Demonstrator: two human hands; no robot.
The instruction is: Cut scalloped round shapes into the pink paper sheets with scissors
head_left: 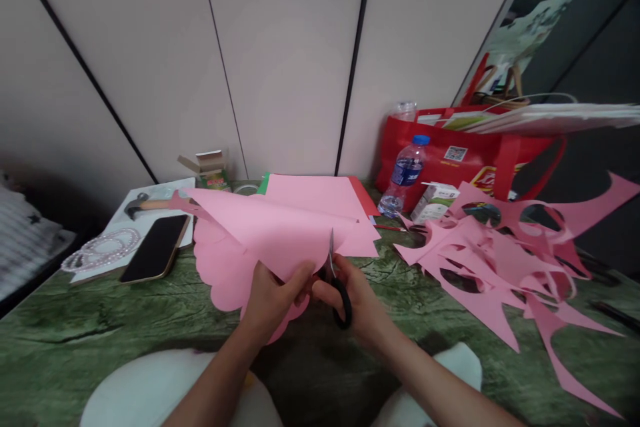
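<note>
My left hand (273, 300) pinches the near edge of a folded pink paper sheet (270, 230), which has a scalloped cut edge at its left and bottom. My right hand (357, 297) is closed round the black handles of scissors (336, 277). The blades point up into the pink sheet's edge, just right of my left fingers. Both hands meet over the green marbled table (100, 320), close to my body.
A pile of pink paper offcuts (505, 253) lies at the right. Behind stand a water bottle (404, 173), a small carton (434, 201) and a red bag (465, 153). At the left lie a phone (156, 248), a bead string (103, 247), a hammer (145, 205) and a small box (213, 170).
</note>
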